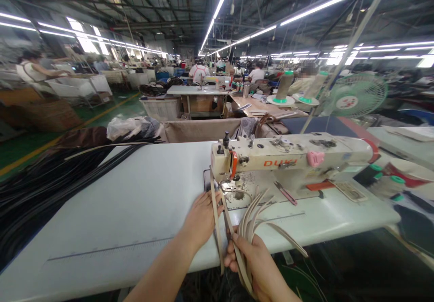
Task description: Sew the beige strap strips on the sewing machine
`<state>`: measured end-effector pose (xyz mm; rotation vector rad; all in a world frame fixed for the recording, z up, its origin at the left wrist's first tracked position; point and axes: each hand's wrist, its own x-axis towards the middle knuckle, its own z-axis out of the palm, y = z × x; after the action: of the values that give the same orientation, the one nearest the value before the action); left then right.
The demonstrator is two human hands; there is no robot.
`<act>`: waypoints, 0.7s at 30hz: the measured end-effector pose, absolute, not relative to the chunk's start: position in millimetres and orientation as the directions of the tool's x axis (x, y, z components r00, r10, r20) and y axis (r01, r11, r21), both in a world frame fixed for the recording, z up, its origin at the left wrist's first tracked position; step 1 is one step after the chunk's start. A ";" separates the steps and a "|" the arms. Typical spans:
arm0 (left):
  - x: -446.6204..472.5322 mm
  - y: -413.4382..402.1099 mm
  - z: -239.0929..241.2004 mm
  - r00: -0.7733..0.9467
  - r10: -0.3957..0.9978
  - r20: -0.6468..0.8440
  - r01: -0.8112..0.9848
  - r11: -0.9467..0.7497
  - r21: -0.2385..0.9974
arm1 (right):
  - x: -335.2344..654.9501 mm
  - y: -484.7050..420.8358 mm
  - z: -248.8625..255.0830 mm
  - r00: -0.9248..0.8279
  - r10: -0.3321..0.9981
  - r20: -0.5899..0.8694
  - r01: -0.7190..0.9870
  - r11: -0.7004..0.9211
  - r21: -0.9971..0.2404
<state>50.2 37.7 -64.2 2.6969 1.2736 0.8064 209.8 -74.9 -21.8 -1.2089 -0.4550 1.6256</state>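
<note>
My left hand lies palm down on the table just before the sewing machine's presser foot. Its fingers and thumb close on a beige strap at the foot; another narrow beige strip hangs across those fingers. At the table's front edge, my right hand grips a bundle of beige straps, whose loose ends fan out over the machine bed. The sewing machine stands right of centre. Pink-handled snips rest on its bed, beyond the right hand.
A thick pile of black straps drapes over the table's left side. Behind the machine are a fabric-lined bin, thread cones and a green fan. Several people work at other tables further back.
</note>
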 end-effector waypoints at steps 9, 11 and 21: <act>50.3 36.4 -62.4 0.525 0.757 0.387 0.723 -0.638 0.266 | 220.4 -101.2 -31.4 -0.056 0.861 -0.506 -0.431 -0.478 -0.766; 50.4 36.2 -62.8 0.523 0.757 0.390 0.728 -0.636 0.257 | 223.9 -106.4 -36.7 -0.082 0.854 -0.514 -0.409 -0.499 -0.764; 50.6 36.4 -64.8 0.522 0.745 0.417 0.721 -0.646 0.252 | 229.3 -125.3 -40.6 -0.103 0.817 -0.567 -0.436 -0.550 -0.713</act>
<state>50.6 36.4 -64.8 2.6986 1.3002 0.7748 229.3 -125.3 -40.6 -1.2651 -0.4665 1.7882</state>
